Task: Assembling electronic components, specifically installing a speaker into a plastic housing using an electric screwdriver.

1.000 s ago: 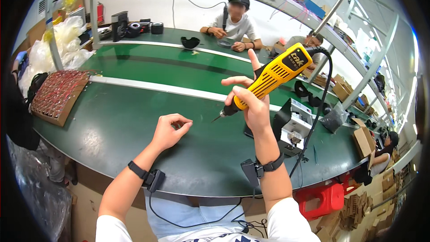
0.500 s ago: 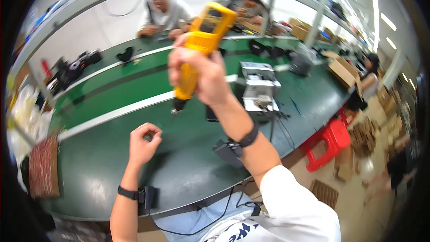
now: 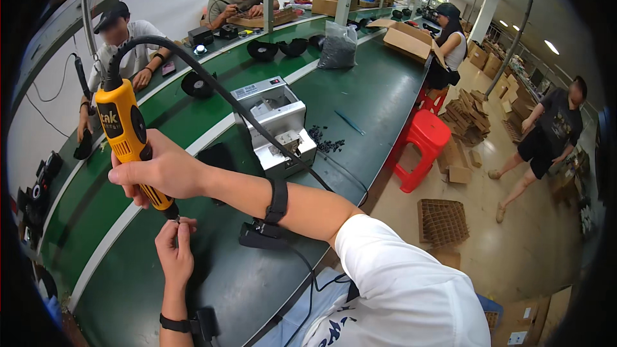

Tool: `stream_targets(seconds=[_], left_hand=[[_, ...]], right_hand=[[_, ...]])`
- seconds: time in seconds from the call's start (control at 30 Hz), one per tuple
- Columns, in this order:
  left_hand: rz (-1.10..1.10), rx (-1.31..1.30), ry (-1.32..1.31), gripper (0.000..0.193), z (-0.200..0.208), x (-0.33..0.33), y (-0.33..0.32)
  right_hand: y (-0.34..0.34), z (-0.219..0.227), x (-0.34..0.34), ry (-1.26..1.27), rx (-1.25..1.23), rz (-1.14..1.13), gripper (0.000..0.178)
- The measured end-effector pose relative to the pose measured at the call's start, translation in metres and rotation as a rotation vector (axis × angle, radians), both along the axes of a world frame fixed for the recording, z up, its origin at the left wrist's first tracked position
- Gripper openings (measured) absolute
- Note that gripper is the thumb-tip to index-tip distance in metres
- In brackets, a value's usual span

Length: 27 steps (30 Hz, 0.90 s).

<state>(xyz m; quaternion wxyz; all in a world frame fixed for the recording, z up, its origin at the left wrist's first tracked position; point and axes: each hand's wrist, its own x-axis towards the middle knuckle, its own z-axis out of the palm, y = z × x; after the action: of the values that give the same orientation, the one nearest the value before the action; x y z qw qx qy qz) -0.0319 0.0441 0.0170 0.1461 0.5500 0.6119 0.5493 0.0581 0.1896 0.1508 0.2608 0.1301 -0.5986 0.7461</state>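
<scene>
Two hands (image 3: 166,167) at screwdriver (image 3: 122,121), open benchtop (image 3: 247,273), edge (image 3: 393,148) well apart

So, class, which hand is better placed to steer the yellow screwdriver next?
Probably the right hand: its grip is around the yellow screwdriver, while the left hand is down by the tool's lower end.

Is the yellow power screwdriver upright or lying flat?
Upright, leaning: the right hand holds the screwdriver, cable uppermost, lower end at the left hand.

A factory workshop: long green workbench (image 3: 379,93), co-workers (image 3: 222,5) along it, yellow electric screwdriver (image 3: 121,122), open cardboard box (image 3: 406,38).
</scene>
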Motion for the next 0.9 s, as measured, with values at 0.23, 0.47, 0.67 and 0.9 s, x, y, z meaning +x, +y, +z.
stream_targets(seconds=[0.23,0.47,0.67,0.9], left_hand=[[0.05,0.002,0.116,0.03,-0.01,-0.003,0.008],[0.094,0.026,0.18,0.013,-0.008,-0.006,0.01],[0.017,0.123,0.106,0.014,-0.02,-0.01,0.014],[0.116,0.181,-0.074,0.014,-0.021,-0.016,0.001]], right_hand=[[0.012,0.002,0.009,-0.007,-0.003,0.038,0.022],[0.019,0.006,0.015,-0.086,0.179,-0.02,0.027],[0.039,0.011,0.029,-0.103,0.338,-0.063,0.041],[0.035,0.003,0.021,-0.127,0.206,-0.057,0.041]])
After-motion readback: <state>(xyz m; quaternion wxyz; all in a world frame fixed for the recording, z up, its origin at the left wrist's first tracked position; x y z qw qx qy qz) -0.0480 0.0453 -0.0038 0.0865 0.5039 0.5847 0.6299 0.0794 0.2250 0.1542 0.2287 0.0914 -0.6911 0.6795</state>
